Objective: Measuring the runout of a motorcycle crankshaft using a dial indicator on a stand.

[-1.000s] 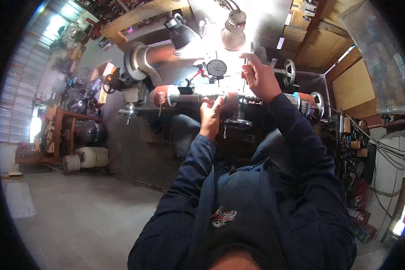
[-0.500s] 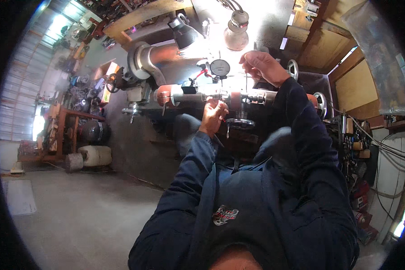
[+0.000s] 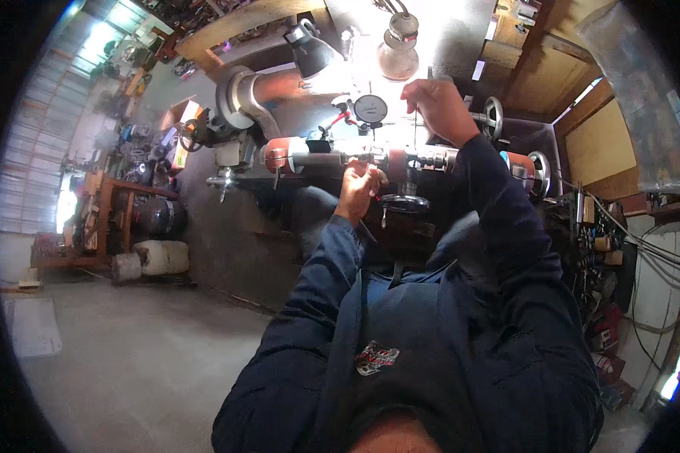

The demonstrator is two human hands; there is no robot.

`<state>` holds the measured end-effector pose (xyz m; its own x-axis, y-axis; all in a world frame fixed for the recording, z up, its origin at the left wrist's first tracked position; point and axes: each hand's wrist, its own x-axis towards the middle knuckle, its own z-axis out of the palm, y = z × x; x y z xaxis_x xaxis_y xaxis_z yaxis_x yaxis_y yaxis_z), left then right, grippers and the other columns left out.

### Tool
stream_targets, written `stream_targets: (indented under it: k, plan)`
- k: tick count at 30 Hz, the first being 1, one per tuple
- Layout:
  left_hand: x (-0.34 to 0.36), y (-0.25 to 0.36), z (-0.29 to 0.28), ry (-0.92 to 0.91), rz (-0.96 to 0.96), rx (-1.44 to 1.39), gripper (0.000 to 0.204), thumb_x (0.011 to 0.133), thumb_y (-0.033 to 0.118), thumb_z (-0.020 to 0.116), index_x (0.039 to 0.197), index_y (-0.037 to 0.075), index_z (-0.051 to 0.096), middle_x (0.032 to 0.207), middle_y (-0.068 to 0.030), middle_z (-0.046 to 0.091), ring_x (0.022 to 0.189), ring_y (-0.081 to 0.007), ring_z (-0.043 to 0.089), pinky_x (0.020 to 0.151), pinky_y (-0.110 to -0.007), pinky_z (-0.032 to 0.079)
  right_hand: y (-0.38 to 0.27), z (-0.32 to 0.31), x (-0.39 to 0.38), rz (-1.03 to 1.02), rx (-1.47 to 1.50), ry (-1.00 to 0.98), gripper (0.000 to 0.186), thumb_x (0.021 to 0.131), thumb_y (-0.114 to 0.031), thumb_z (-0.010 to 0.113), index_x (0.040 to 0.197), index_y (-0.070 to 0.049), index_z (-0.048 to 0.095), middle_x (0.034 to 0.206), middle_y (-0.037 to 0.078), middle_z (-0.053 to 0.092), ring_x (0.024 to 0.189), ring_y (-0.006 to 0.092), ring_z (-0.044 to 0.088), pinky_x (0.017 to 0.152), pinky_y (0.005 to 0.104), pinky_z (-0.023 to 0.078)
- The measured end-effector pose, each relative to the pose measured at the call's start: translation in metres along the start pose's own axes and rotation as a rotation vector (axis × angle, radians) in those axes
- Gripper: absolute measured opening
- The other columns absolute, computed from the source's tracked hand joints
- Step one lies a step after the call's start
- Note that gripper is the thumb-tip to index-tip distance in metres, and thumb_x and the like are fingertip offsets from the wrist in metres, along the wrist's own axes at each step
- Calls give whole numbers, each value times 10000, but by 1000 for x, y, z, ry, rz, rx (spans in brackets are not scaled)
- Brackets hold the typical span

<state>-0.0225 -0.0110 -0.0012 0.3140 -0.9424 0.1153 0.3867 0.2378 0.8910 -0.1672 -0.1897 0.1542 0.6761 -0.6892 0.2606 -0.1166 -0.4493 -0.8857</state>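
My left hand [image 3: 361,189] has its fingers curled just below the metal shaft [image 3: 317,158]; what they grip is too small to make out. My right hand [image 3: 442,109] is pinched on a thin upright rod [image 3: 415,132] above the shaft. Between my hands and slightly higher sits a round dial gauge [image 3: 370,109] on a jointed holder with a red part [image 3: 343,115]. The shaft runs across a machine with an orange housing [image 3: 278,153] at left, a handwheel [image 3: 539,175] at right and a horizontal handwheel [image 3: 405,203] below.
A black lamp [image 3: 310,53] and a pale lamp-like housing [image 3: 398,57] stand behind the gauge. A large wheel head [image 3: 234,98] sits back left. A cluttered wooden stand [image 3: 128,185] is at left. Tools and cables [image 3: 593,234] crowd the right wall above the concrete floor [image 3: 136,340].
My right hand has shifted up from a second ago, its fingers staying at the thin rod's top. My left fingers have curled further in beneath the shaft. The view has shifted slightly.
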Motion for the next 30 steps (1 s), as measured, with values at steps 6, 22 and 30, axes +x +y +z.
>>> stream_targets:
  k: [6, 22, 30]
  plan:
    - [-4, 15, 21, 229, -82, 134, 397, 923, 438, 643, 1019, 67, 541, 647, -43, 610, 498, -73, 550, 418, -181, 371, -21, -25, -14, -161, 224, 63, 211, 1039, -111, 445, 979, -36, 633, 724, -23, 548, 594, 45, 434, 536, 204, 368]
    - [-27, 72, 41, 470, -367, 42, 365, 976, 290, 595, 1197, 2, 560, 1102, -131, 688, 526, -70, 558, 389, -169, 341, -15, -3, -34, -248, -85, 131, 123, 927, 20, 532, 1001, -38, 611, 701, 96, 593, 644, 171, 585, 634, 313, 477]
    - [-13, 47, 40, 321, -266, 4, 307, 966, 215, 625, 1167, 11, 516, 1019, -69, 602, 627, -100, 627, 387, -172, 394, -6, -7, -27, -120, -41, 66, 129, 927, 23, 528, 1003, -32, 616, 694, 95, 592, 636, 163, 565, 632, 313, 470]
